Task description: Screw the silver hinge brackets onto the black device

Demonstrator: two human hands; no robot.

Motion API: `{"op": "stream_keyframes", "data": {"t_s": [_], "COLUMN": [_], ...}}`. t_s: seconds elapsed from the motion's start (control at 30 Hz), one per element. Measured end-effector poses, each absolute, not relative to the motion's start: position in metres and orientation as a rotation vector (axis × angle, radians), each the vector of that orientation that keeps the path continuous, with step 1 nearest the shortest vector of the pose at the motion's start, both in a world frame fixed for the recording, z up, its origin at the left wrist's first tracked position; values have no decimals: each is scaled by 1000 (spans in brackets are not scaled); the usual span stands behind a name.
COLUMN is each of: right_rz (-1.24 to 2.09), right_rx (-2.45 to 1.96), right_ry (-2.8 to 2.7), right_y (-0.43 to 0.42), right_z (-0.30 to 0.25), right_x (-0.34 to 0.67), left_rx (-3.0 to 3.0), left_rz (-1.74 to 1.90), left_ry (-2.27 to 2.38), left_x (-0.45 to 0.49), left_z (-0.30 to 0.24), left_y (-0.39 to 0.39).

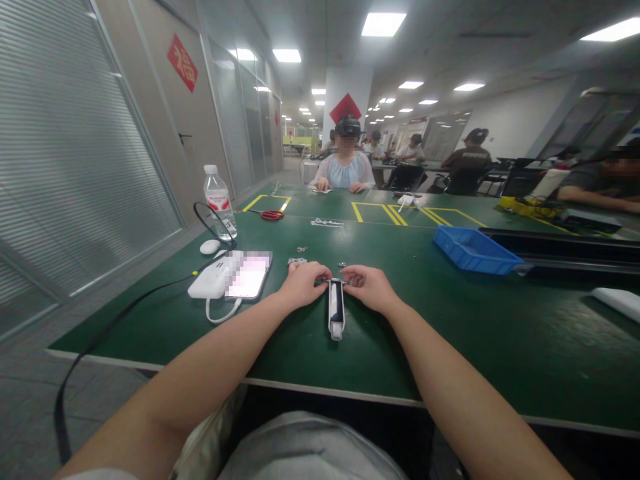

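A narrow white and black device (336, 313) lies lengthwise on the green table (450, 333) in front of me. My left hand (303, 282) and my right hand (369, 285) rest at its far end, one on each side. Both have their fingers curled and pinched together at the device's top, on a small metal part I cannot make out. Small metal pieces (297, 261) lie just beyond the hands.
A white power bank (214, 281) with a phone (248, 275) beside it, a white mouse-like object (209, 247) and a water bottle (219, 203) stand at the left. Red scissors (271, 215) lie further back. A blue tray (473, 251) sits at the right. Other people sit at the far side.
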State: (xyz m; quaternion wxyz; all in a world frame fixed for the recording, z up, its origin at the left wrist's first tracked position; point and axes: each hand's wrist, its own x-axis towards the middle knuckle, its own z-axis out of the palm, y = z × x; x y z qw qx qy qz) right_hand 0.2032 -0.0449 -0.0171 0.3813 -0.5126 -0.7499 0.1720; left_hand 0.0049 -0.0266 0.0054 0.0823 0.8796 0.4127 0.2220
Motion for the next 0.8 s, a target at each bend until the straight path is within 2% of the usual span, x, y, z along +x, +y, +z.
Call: {"op": "stream_keyframes", "data": {"t_s": [0.23,0.43,0.63,0.8], "right_rz": [587,368,424,313], "right_rx": [-1280,-1484,-1636,-1695], "right_ry": [-1849,-1735,-1830,-1779], "right_y": [-40,-34,-31,-31], "right_z": [-16,-22,-28,-27], "right_x": [214,227,228,229], "left_rx": [2613,2591,2559,2555], "left_rz": [671,683,692,692], "left_ry": [1244,1245,1245,1238], "left_x": [4,5,5,4], "left_z": [4,5,4,2], "left_y": [-26,-27,-26,-25]}}
